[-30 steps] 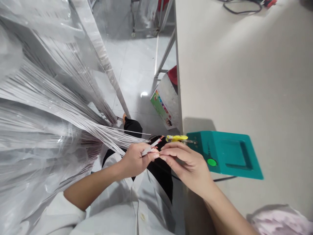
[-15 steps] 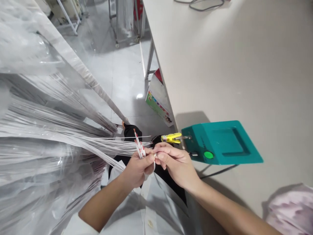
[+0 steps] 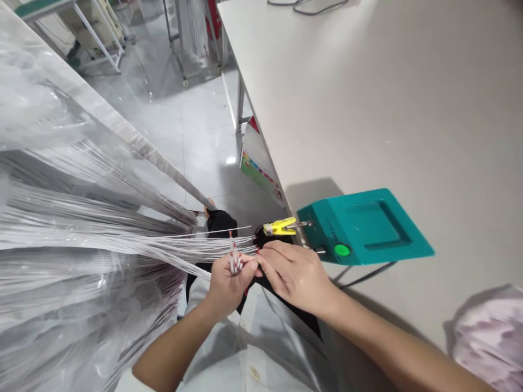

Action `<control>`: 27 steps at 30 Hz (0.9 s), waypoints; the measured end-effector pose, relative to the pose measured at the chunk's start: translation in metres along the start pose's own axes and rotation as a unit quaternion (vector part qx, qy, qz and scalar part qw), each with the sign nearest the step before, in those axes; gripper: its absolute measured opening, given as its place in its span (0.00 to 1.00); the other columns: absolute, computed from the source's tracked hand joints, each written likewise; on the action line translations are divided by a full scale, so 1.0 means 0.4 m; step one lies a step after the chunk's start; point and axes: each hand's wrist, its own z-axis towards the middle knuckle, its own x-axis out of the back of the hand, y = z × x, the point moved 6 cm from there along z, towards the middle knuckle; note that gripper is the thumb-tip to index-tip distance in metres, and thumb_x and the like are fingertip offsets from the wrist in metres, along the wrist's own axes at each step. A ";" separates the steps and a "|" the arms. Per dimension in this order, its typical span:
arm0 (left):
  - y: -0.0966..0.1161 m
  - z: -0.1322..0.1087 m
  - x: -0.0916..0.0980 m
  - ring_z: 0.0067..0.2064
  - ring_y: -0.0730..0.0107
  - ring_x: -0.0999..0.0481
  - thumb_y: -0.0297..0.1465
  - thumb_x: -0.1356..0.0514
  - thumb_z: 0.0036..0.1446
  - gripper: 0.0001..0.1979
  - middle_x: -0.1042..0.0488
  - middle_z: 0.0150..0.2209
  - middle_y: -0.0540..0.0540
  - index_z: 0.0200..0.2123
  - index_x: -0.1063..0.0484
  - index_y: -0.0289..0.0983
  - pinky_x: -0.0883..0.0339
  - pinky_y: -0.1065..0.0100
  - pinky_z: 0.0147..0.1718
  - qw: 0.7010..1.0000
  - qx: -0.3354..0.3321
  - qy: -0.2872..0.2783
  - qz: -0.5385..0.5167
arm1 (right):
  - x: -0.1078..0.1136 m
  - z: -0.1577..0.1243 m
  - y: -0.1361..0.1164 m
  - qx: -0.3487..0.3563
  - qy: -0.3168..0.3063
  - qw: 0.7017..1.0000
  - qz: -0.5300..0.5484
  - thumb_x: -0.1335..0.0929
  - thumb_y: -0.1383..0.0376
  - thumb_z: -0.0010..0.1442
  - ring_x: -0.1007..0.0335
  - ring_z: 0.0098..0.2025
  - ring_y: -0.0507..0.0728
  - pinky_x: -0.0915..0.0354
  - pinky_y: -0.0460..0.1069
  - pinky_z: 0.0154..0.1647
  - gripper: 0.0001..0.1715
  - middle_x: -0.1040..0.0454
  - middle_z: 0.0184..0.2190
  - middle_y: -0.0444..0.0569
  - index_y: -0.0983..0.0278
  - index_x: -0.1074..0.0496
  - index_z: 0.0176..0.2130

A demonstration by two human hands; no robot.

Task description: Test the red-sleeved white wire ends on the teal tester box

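Observation:
My left hand [image 3: 229,282] is closed around a small bundle of white wires [image 3: 235,262] with reddish tips standing up out of the fist. The fingertips of my right hand [image 3: 295,272] are pinched together and meet my left thumb and fingers; what lies between them is too small to make out. Just beyond my hands, a yellow clip [image 3: 280,226] is attached to a metal prong on a teal device [image 3: 368,228] with a green button [image 3: 342,250]. Long white wires [image 3: 180,245] stretch in from the left, passing behind my left hand.
The teal device stands at the edge of a pale table [image 3: 368,98]. A pinkish cloth [image 3: 490,337] lies at lower right. Plastic-wrapped racking [image 3: 155,158] with hanging wires fills the left. A printed box [image 3: 261,163] stands below the table edge.
My right hand has turned over, its back now facing up, with fingers still at my left thumb. The wire tips sit lower in my left fist. The view has shifted slightly.

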 end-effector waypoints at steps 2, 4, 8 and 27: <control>0.002 -0.002 -0.002 0.21 0.79 0.42 0.39 0.41 0.54 0.14 0.33 0.22 0.49 0.25 0.29 0.33 0.48 0.73 0.21 1.000 -0.002 0.011 0.005 | 0.002 0.003 -0.010 0.045 -0.014 0.997 -0.056 0.39 0.70 0.60 0.31 0.29 0.53 0.36 0.47 0.29 0.13 0.26 0.28 0.52 0.67 0.29 0.28; 0.004 -0.002 0.001 0.21 0.79 0.42 0.39 0.41 0.53 0.15 0.34 0.21 0.50 0.24 0.29 0.33 0.48 0.73 0.21 1.000 0.002 0.024 0.008 | 0.004 0.006 -0.014 0.072 -0.048 0.994 -0.069 0.40 0.70 0.60 0.32 0.27 0.52 0.37 0.47 0.28 0.14 0.27 0.26 0.51 0.67 0.29 0.28; 0.003 0.004 0.020 0.18 0.81 0.48 0.39 0.41 0.53 0.16 0.42 0.15 0.55 0.22 0.31 0.33 0.51 0.73 0.19 0.998 0.032 0.048 -0.022 | 0.022 0.007 -0.001 0.027 -0.110 0.994 -0.004 0.40 0.70 0.61 0.31 0.27 0.51 0.36 0.46 0.25 0.13 0.27 0.28 0.50 0.65 0.28 0.31; 0.040 0.005 0.009 0.30 0.71 0.31 0.34 0.42 0.55 0.10 0.26 0.28 0.47 0.29 0.25 0.34 0.38 0.69 0.34 0.993 -0.034 -0.038 0.109 | -0.007 0.005 -0.012 0.010 -0.085 0.993 -0.087 0.40 0.70 0.61 0.33 0.26 0.52 0.41 0.47 0.26 0.14 0.28 0.26 0.50 0.67 0.28 0.31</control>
